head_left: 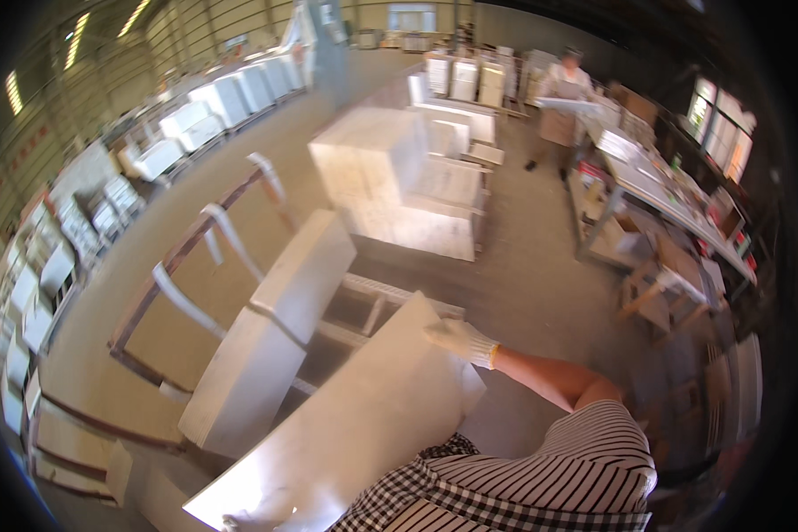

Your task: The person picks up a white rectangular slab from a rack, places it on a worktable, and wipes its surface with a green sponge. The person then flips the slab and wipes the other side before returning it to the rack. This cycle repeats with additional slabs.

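Note:
A long pale slab (355,399) slants across the space just before me, its near end bright with glare at the lower edge. My right hand (459,341), in a whitish knit glove, grips the slab's right edge near its far corner, with the fingers over the pale face. The thumb is hard to make out. My left hand does not show; a small greyish shape by the slab's near end is too unclear to name. Left of the slab, two thick pale blocks (275,328) lie end to end on a light slatted frame (377,288).
Large pale blocks (363,168) stand ahead. A dark metal rack (186,239) with white-wrapped bars is at left, and rows of pale slabs (226,97) line the far left. A cluttered workbench (647,186) stands at right, near a person (566,97) holding a pale board.

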